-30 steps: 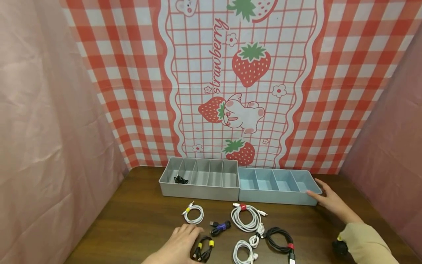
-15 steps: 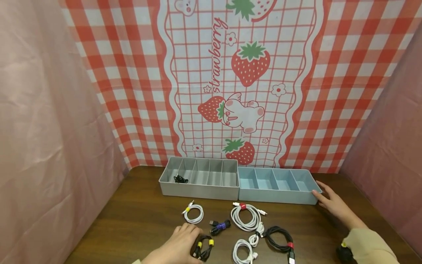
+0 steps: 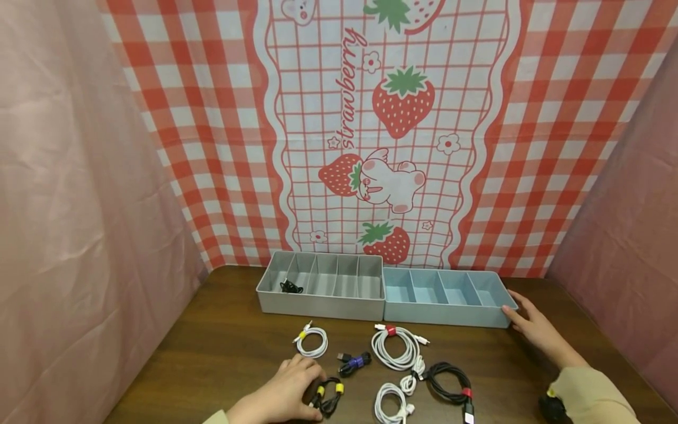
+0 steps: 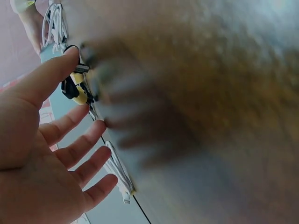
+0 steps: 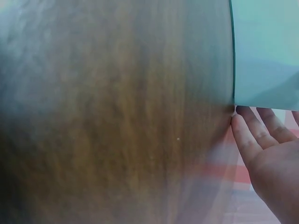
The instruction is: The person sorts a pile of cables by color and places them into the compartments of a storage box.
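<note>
My left hand (image 3: 286, 388) is beside a coiled black cable (image 3: 331, 396) with yellow ties. In the left wrist view its fingers are spread and its thumb overlaps the cable's edge. At the far right my right hand (image 3: 537, 327) touches the end of the light blue divided box (image 3: 445, 316). The thumb lies at the box's front corner and the fingers along its end wall. Next to that box, on its left, stands a grey divided box (image 3: 322, 305) with a small black cable (image 3: 290, 287) in its left part.
Between hands and boxes lie a white cable with a yellow tie (image 3: 312, 343), a black cable with a purple tie (image 3: 354, 364), a large white coil (image 3: 396, 348), two smaller white coils (image 3: 391, 403), and a black coil with a red tie (image 3: 447, 383). A checked cloth (image 3: 222, 147) hangs behind.
The right hand's thumb has shifted from the box's front rim to its right corner. My left hand has moved slightly, and its thumb shows more beside the black cable.
</note>
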Tool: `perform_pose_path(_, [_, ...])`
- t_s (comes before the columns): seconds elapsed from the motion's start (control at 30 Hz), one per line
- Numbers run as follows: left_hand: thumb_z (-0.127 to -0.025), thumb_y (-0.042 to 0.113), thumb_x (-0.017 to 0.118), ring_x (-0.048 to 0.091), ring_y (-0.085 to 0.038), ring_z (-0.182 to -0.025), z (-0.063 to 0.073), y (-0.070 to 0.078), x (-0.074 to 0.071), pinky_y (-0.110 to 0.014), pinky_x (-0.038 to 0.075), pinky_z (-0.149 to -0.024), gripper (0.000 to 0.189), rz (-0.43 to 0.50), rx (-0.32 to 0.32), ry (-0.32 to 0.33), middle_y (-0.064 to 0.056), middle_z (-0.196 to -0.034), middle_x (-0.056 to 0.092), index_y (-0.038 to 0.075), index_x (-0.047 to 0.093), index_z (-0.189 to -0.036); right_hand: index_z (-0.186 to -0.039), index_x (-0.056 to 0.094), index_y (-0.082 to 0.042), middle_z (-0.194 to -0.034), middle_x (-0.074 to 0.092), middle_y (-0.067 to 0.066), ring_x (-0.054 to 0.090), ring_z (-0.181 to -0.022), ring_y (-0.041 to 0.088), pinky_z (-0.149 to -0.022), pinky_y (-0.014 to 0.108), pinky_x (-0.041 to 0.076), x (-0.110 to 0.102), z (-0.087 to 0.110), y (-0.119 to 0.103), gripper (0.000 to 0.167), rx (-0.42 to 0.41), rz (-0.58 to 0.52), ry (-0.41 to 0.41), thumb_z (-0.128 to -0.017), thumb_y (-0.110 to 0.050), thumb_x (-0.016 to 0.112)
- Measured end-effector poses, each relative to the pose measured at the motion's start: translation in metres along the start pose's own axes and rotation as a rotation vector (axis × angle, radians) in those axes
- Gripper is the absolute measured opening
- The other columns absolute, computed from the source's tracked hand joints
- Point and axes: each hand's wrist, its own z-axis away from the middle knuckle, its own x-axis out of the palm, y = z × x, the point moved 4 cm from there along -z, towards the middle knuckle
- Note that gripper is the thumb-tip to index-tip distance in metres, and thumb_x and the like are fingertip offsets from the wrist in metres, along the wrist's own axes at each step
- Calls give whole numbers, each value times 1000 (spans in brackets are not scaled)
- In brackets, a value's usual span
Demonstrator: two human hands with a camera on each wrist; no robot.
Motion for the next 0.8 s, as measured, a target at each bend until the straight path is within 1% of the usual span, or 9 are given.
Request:
perform_pose_path(0.1, [-63, 43, 81, 46, -12, -98, 0, -2, -2, -34, 38, -81, 46, -7, -5, 10, 11, -101, 56, 22, 62, -99, -147, 12, 7, -135, 29, 38, 52, -99, 3, -82, 40, 53, 0, 0, -2, 67, -6, 4, 0, -101, -35, 39])
perform_pose_path(0.13, [-63, 43, 81, 47, -12, -98, 0, -2, -3, -34, 38, -81, 45, -11, -7, 17, 11, -100, 56, 22, 63, -98, -146, 13, 7, -135, 29, 38, 52, -100, 6, -82, 43, 52, 0, 1, -2, 67, -7, 4, 3, -102, -35, 39])
perform_pose_path(0.17, [-63, 43, 82, 47, -12, -97, 1, -3, -4, -33, 38, -80, 44, -18, -8, 24, 12, -99, 56, 21, 63, -96, -146, 13, 8, -135, 29, 38, 52, -100, 6, -83, 45, 52, 0, 1, -3, 66, -10, 2, 5, -102, -34, 39])
perform_pose_path(0.23, [-63, 42, 82, 47, -12, -95, 1, -4, -5, -31, 37, -77, 40, -32, -9, 35, 12, -95, 56, 21, 65, -92, -146, 13, 8, -134, 29, 39, 51, -98, 1, -83, 48, 51, 0, 1, -4, 65, -15, -5, 6, -102, -33, 39])
perform_pose_path(0.3, [-63, 42, 81, 46, -11, -92, 2, -4, -7, -29, 36, -75, 34, -44, -8, 39, 12, -92, 55, 21, 66, -86, -145, 14, 8, -134, 31, 38, 44, -92, -10, -84, 48, 51, 0, 1, -4, 65, -9, -6, 11, -102, -34, 39])
perform_pose_path(0.33, [-64, 41, 81, 46, -10, -91, 2, -5, -7, -29, 36, -74, 31, -48, -9, 39, 12, -91, 54, 22, 66, -83, -145, 14, 7, -134, 31, 38, 42, -91, -13, -84, 48, 51, 0, 1, -4, 65, -9, -6, 13, -102, -34, 40])
perform_pose_path(0.5, [-67, 38, 80, 45, -8, -88, 3, -6, -9, -27, 35, -72, 21, -56, -14, 39, 13, -86, 53, 23, 66, -75, -145, 14, 7, -132, 33, 38, 41, -90, -15, -84, 48, 51, 2, 0, -3, 65, -3, -27, 15, -101, -33, 40])
perform_pose_path(0.6, [-69, 36, 79, 46, -8, -87, 3, -8, -10, -27, 34, -71, 19, -59, -12, 49, 14, -85, 53, 24, 66, -74, -145, 14, 8, -131, 33, 38, 37, -87, -19, -83, 47, 51, 1, 0, -3, 65, -2, -37, 13, -102, -33, 39])
perform_pose_path(0.8, [-71, 35, 78, 48, -8, -87, 2, -9, -10, -28, 36, -71, 18, -74, -2, 88, 14, -84, 54, 24, 64, -73, -146, 13, 7, -134, 30, 38, 33, -87, -21, -84, 47, 51, 2, 0, -2, 65, 0, -30, 4, -102, -34, 39])
